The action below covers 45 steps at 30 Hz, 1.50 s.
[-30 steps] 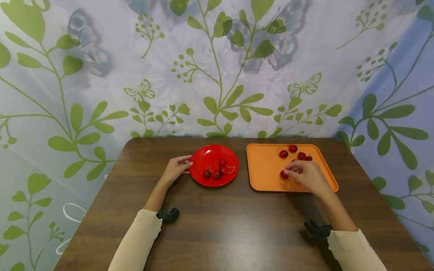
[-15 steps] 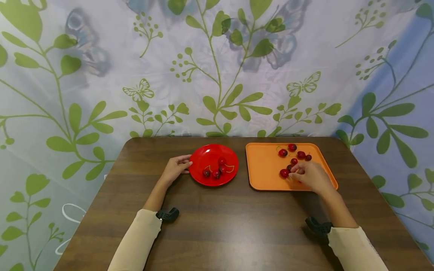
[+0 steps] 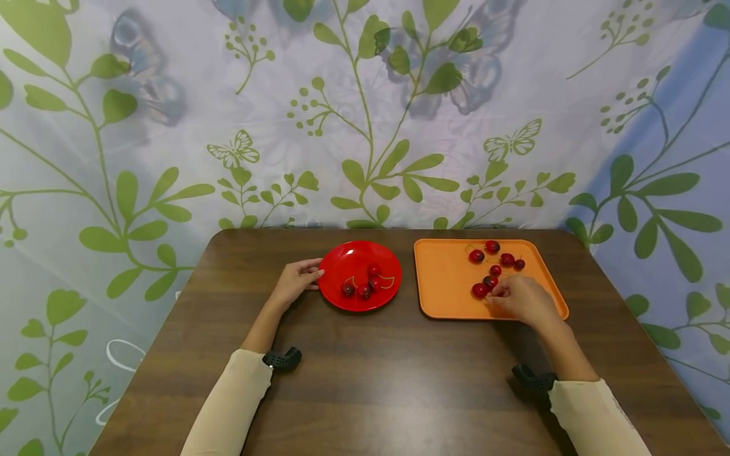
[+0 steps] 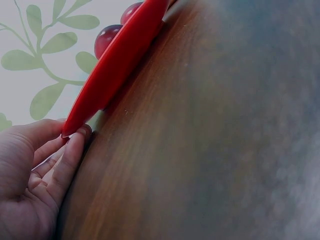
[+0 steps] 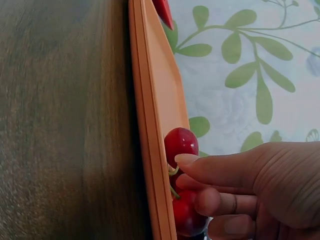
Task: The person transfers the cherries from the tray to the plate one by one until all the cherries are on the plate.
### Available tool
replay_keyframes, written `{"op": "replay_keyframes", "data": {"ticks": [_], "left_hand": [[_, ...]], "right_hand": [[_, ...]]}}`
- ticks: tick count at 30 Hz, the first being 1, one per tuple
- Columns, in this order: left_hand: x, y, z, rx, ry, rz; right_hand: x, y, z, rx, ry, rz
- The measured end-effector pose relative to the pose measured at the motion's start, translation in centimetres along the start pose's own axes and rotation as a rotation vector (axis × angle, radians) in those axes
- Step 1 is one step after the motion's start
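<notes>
As left fingers [image 4: 72,152] pinch one plate [image 3: 344,267] (four cherries [image 3: 364,292]), right fingers [image 5: 217,169] narrow, grip unclear — seven-plus cherries [image 3: 476,256]

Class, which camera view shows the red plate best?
The head view, which takes in nearly the whole red plate from above. The left wrist view has it side-on, cut off at the top, its rim pinched by the left hand. The right wrist view shows only a red sliver at the top edge, probably the plate.
</notes>
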<state>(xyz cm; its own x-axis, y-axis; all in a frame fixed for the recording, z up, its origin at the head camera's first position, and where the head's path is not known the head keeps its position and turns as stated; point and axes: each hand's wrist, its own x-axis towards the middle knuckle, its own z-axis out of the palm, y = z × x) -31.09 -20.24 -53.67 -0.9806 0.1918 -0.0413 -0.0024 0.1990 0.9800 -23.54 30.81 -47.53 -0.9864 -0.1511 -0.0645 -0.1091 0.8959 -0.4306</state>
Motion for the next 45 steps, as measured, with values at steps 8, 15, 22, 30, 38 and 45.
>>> {"op": "replay_keyframes", "data": {"ticks": [8, 15, 22, 30, 38, 45], "left_hand": [[0.0, -0.2, -0.1, 0.01, -0.009, -0.021], [0.0, 0.5, -0.2, 0.006, -0.035, -0.031], [-1.4, 3.0, 0.0, 0.011, -0.046, -0.02], [-1.3, 3.1, 0.0, -0.003, -0.045, -0.031], [-1.5, 3.1, 0.0, -0.006, -0.037, -0.034], [-1.6, 3.1, 0.0, -0.011, -0.048, -0.029]], "right_hand": [[0.0, -0.3, 0.3, -0.041, -0.044, -0.001], [-0.1, -0.6, 0.4, -0.047, -0.06, 0.01], [-0.2, -0.9, 0.2, -0.042, -0.049, 0.0], [-0.2, -0.9, -0.3, -0.01, 0.027, -0.019], [-0.1, -1.2, -0.3, 0.085, 0.109, -0.087], [-0.4, -1.9, -0.2, 0.118, 0.119, -0.095]]}}
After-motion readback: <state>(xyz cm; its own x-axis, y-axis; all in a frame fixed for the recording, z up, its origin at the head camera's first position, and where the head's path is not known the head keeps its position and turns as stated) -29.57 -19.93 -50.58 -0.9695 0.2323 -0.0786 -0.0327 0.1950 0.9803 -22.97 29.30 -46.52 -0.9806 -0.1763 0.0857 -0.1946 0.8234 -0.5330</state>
